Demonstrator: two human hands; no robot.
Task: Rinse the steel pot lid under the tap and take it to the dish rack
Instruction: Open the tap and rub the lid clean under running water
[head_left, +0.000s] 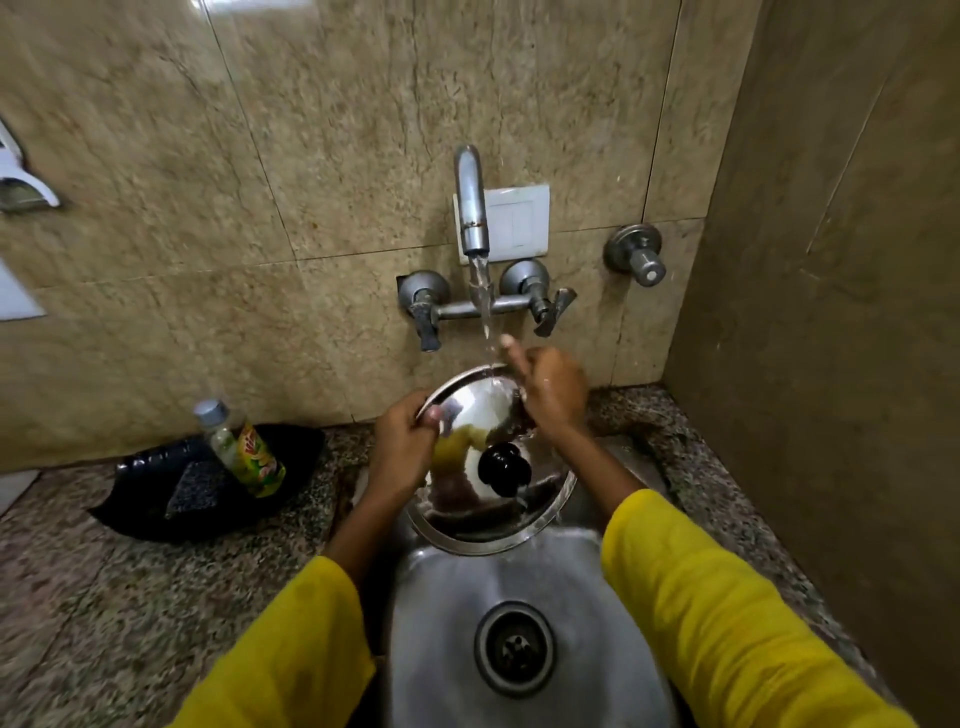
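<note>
A round steel pot lid (470, 512) with a black knob (503, 470) is held tilted over the steel sink (447, 613), top side facing me. Water runs from the tap (471, 208) onto the lid's far edge. My left hand (402, 447) grips the lid's left rim. My right hand (553, 392) rests against the lid's far right rim, one finger raised beside the stream. Both arms wear yellow sleeves.
A black tray (145, 499) on the granite counter to the left holds a dish-soap bottle (244, 449) and a scrub pad (195, 491). Two tap handles (540, 301) and a valve (636, 257) stick out from the tiled wall. A side wall stands close on the right.
</note>
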